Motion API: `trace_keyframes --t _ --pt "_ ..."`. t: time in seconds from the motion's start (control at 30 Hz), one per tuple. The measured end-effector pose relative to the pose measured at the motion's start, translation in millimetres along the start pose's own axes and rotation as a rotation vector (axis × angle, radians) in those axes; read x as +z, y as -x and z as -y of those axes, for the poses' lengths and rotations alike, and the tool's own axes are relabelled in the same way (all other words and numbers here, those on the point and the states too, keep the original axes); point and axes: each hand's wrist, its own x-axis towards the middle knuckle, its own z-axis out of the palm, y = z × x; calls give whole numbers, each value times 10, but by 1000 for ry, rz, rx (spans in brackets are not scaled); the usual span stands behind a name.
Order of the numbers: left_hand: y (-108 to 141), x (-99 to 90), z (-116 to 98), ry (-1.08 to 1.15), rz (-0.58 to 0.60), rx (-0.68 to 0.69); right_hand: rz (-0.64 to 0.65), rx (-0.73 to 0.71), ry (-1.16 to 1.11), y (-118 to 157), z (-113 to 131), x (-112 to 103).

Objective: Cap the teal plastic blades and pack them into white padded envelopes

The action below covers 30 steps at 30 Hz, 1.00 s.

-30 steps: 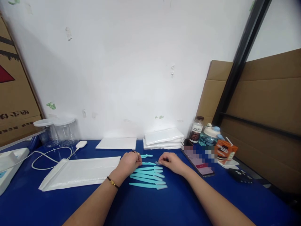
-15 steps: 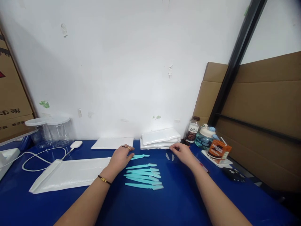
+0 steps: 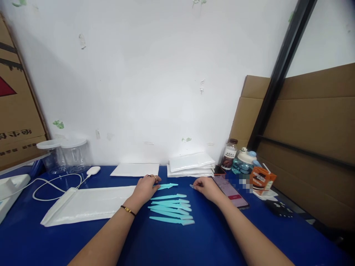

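My left hand (image 3: 146,189) is closed at the handle ends of turquoise eyebrow razors (image 3: 169,185), whose blade ends point right. My right hand (image 3: 206,188) is pinched low over the table, with a small translucent blade cap (image 3: 192,186) sticking out left of its fingertips. Between the forearms, several more turquoise eyebrow razors (image 3: 169,212) lie in a loose row, blade ends to the right, some overlapping. A white padded envelope (image 3: 88,205) lies flat beside my left forearm, partly covered by the hand.
White packets (image 3: 191,163) are stacked by the wall, with a flat white packet (image 3: 134,170) left of them. At right are a phone (image 3: 231,192), a bottle (image 3: 229,154), a drink carton (image 3: 262,181) and a water bottle (image 3: 244,162). Clear jars (image 3: 74,157) and a cable (image 3: 58,195) are at left.
My right hand has moved left and down onto the spot where two translucent caps lay; one still shows at its fingertips. The phone is now more exposed. My left hand stays on the razors.
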Motion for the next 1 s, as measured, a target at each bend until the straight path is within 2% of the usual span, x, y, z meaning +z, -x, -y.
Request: trace_keyframes --t 0.13,0.23,0.5,1.0 --pt "10 -4 -10 6 26 -5 -27 -66 -10 26 34 -26" --pt "5 1 -10 10 29 -29 -43 -103 -107 20 46 -10" --pt "5 -50 -100 113 -4 15 -57 -48 -406 13 149 75" --pt "46 -47 -229 206 31 45 1 -85 -327 66 296 113"
